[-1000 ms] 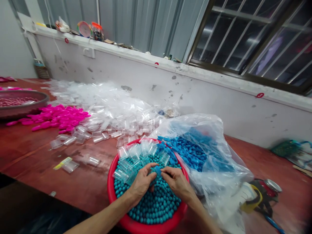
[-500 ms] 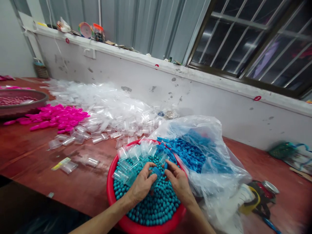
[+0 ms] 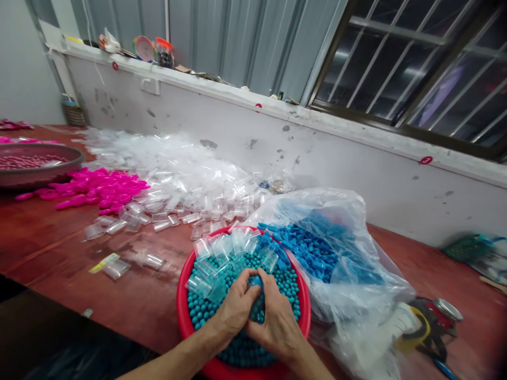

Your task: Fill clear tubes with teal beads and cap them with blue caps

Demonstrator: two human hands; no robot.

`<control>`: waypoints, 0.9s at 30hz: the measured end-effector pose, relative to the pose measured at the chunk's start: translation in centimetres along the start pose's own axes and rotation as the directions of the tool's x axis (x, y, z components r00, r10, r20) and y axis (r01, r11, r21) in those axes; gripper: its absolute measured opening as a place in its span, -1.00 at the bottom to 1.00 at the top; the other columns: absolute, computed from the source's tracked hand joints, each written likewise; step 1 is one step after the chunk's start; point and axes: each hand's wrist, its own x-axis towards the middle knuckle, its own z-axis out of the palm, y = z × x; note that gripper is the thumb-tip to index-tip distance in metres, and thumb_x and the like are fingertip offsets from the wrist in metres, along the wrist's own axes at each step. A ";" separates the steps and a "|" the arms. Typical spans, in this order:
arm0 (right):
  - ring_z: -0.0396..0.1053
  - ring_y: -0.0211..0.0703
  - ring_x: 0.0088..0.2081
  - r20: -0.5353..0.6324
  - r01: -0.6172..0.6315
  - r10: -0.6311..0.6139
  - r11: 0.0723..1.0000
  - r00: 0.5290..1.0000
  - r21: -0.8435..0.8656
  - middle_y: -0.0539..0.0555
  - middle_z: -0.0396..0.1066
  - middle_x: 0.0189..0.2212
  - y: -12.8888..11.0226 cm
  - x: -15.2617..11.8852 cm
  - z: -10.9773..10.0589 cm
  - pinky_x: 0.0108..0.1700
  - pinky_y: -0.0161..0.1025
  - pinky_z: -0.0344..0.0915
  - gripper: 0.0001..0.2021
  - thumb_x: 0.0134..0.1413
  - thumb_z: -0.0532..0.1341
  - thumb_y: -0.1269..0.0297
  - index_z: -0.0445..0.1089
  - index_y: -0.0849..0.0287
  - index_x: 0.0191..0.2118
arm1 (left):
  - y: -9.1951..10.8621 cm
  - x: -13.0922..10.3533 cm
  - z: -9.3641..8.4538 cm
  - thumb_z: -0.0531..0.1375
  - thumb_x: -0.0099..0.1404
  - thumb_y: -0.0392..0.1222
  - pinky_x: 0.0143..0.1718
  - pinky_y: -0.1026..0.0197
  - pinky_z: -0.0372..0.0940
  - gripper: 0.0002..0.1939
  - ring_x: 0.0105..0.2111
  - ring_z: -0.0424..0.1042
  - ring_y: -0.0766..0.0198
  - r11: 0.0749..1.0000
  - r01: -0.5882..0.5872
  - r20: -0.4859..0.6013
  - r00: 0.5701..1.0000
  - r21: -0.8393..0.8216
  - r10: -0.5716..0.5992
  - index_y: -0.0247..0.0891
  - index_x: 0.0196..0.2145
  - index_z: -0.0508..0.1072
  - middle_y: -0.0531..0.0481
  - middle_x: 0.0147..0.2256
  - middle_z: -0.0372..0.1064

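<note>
Head view. Hands, two, bare, fingertips brought together over the basin. Left hand (image 3: 233,303): fingers and thumb curled about a small blue piece (image 3: 255,283), grasping it. Right hand (image 3: 279,316): cupped around the same piece from the other side; whether it grips firmly, cannot tell. Piece: between the two hands, above the beads, partly hidden by fingers.

Basin (image 3: 182,309): red, round, on the red table (image 3: 134,306). Contents: teal beads (image 3: 198,311); clear sleeves (image 3: 222,245) lying on them toward the far left; some blue parts (image 3: 277,252) at the far right edge.

Bag (image 3: 348,199): clear plastic, open, just right of the basin, blue parts inside and spilling toward the rim.

Heap (image 3: 178,163): clear sleeves, by the wall. Pink parts (image 3: 103,187): loose pile, left of the heap's near end. Bowl (image 3: 41,171): wide, dark, pink beads within, at far left.

Yellow strip (image 3: 103,263): on the table, touching one clear sleeve.
</note>
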 end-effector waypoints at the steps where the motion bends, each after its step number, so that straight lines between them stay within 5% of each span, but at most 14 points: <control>1: 0.26 0.09 -0.05 -0.033 0.015 -0.016 1.000 0.999 -0.022 0.32 0.16 -0.01 0.0 -0.1 0.2 -0.11 -0.07 0.28 -0.25 -0.24 0.19 0.31 -0.10 0.32 0.14 | 0.1 0.0 0.1 0.04 0.14 -0.22 -0.37 0.31 0.18 -0.76 -0.44 0.26 0.35 1.000 -0.004 -0.008 1.000 0.010 0.004 -0.28 -0.20 0.25 0.12 -0.48 0.25; 8: 0.29 0.16 -0.08 -0.015 0.065 -0.067 0.992 0.998 -0.111 0.34 0.17 -0.03 0.3 -0.7 1.5 -0.18 -0.02 0.32 -0.19 -0.21 0.20 0.27 -0.21 0.28 0.17 | -0.8 -0.2 0.2 -0.02 0.17 -0.25 -0.26 0.25 0.18 -0.87 -0.37 0.28 0.29 0.954 -0.151 -0.101 0.978 0.260 0.182 -0.26 -0.32 0.28 0.05 -0.40 0.30; 12: 0.12 0.12 0.07 0.042 0.189 -0.186 0.977 0.982 -0.097 0.31 -0.07 0.14 0.6 -0.4 1.3 -0.05 -0.04 0.25 -0.11 -0.13 0.19 0.35 -0.42 0.18 0.22 | 0.0 -1.2 -0.8 -0.06 0.23 -0.23 -0.22 0.24 0.18 -0.79 -0.35 0.31 0.28 0.902 -0.209 -0.100 0.959 0.377 0.264 -0.24 -0.20 0.26 0.02 -0.36 0.33; 15: 0.13 0.07 0.06 -0.037 0.208 -0.210 0.976 0.977 -0.062 0.26 -0.13 0.16 1.4 -0.1 0.8 0.01 -0.02 0.18 -0.21 -0.01 0.14 0.30 -0.39 0.13 0.23 | 1.3 -2.8 -3.5 -0.03 0.24 -0.15 -0.29 0.24 0.21 -0.70 -0.38 0.32 0.28 0.888 -0.174 -0.172 0.948 0.425 0.268 -0.21 -0.07 0.19 0.02 -0.36 0.33; 19: 0.34 -0.15 -0.24 -0.152 0.133 -0.126 0.991 0.980 0.035 0.20 0.17 -0.05 2.9 0.0 0.9 -0.16 -0.16 0.32 -0.46 0.12 0.00 0.29 -0.21 0.13 0.19 | 1.8 -5.7 -9.1 -0.01 0.23 -0.05 -0.44 0.32 0.22 -0.71 -0.44 0.30 0.33 0.923 -0.103 -0.344 0.908 0.370 0.239 -0.20 -0.12 0.19 0.04 -0.36 0.31; 21: 0.35 -0.17 -0.29 -0.148 0.114 -0.104 0.992 0.983 0.058 0.15 0.26 -0.16 3.5 0.0 1.4 -0.20 -0.20 0.34 -0.50 0.13 -0.01 0.30 -0.15 0.15 0.17 | 1.2 -6.7 -11.5 0.02 0.20 0.00 -0.58 0.37 0.17 -0.69 -0.57 0.24 0.41 0.952 -0.043 -0.355 0.922 0.303 0.154 -0.21 -0.16 0.19 0.10 -0.45 0.27; 24: 0.36 -0.18 -0.27 -0.105 0.131 -0.127 0.991 0.986 0.039 0.15 0.28 -0.14 3.8 0.1 2.1 -0.18 -0.22 0.34 -0.54 0.13 -0.02 0.32 -0.09 0.15 0.15 | 0.2 -6.8 -13.4 0.07 0.14 0.06 -0.67 0.39 0.13 -0.64 -0.69 0.15 0.46 0.987 0.029 -0.356 0.934 0.159 0.030 -0.22 -0.20 0.19 0.18 -0.56 0.20; 27: 0.32 -0.10 -0.12 -0.054 0.249 -0.252 0.967 0.966 -0.062 0.16 0.24 -0.03 3.1 0.6 2.1 -0.11 -0.17 0.31 -0.59 0.11 0.01 0.32 0.04 0.11 0.11 | 0.0 -6.3 -13.9 0.11 0.10 0.05 -0.67 0.39 0.14 -0.63 -0.69 0.17 0.46 0.997 0.047 -0.430 0.903 0.061 -0.016 -0.23 -0.22 0.21 0.19 -0.58 0.19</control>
